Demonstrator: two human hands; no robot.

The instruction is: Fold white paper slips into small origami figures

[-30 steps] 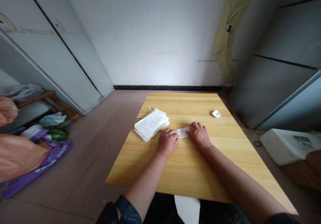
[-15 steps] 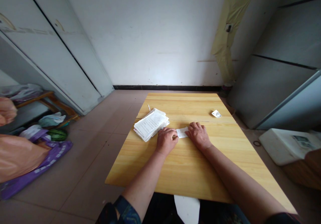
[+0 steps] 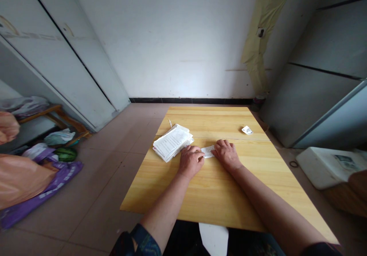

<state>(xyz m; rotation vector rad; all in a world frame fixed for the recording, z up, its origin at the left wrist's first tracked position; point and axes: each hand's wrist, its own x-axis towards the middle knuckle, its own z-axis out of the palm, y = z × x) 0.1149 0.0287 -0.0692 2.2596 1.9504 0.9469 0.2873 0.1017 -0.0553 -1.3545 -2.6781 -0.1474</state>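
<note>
Fingers (image 3: 200,155) of the left hand (image 3: 190,162) and right hand (image 3: 228,155) are grasping opposite ends of a small white paper strip (image 3: 207,151) with grey printed rows, lying on the yellow wood-grained tabletop (image 3: 218,194) near stacked white printed sheets (image 3: 172,138).

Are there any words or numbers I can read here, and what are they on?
None are clear enough to quote.
Stack of papers: lines of print on top, too small to read.
Paper strip: rows of print, too small.
Purple bag: white lettering, too blurred.
White box: a dark label, too blurred.
Small white piece: grey marks, maybe not words.
</note>
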